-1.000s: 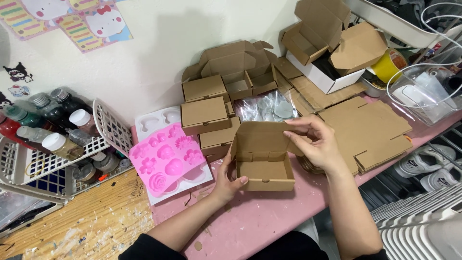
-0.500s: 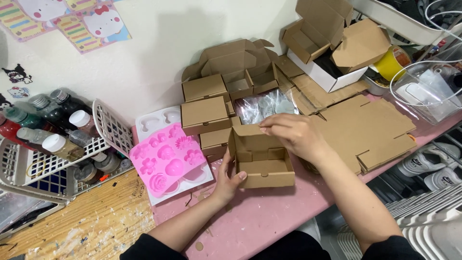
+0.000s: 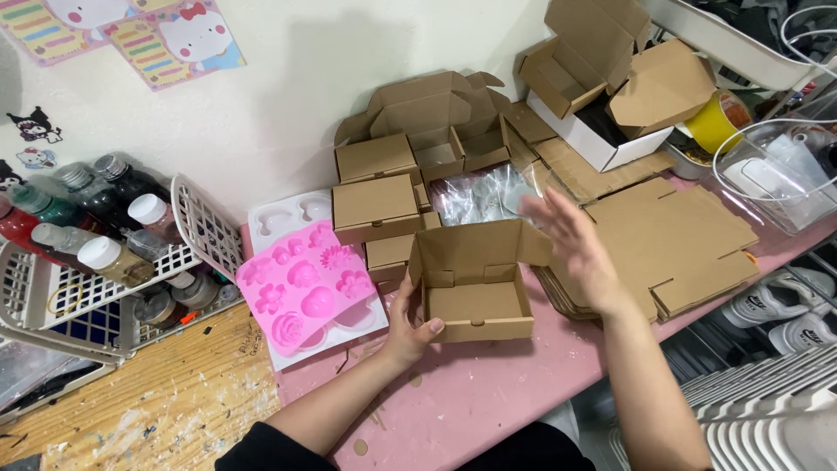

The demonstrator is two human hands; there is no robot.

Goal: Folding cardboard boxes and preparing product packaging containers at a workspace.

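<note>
A small brown cardboard box [image 3: 478,296] stands open on the pink table [image 3: 471,392], its lid raised toward the wall. My left hand [image 3: 407,327] grips the box's front left corner, thumb on the front wall. My right hand [image 3: 571,244] hovers open and blurred just right of the box's lid flap, holding nothing. Behind the lid lies a crinkled clear plastic bag [image 3: 479,194].
A pink flower-shaped silicone mould [image 3: 305,292] lies on a white mould left of the box. Closed and half-folded cardboard boxes [image 3: 375,205] stack by the wall, flat blanks [image 3: 671,240] lie right. A white basket of bottles [image 3: 105,262] stands left; a clear container [image 3: 776,174] right.
My right hand has lifted off the box's rear flap and moved up and right, fingers spread. The box's side walls now stand upright. My left hand stayed on the front corner.
</note>
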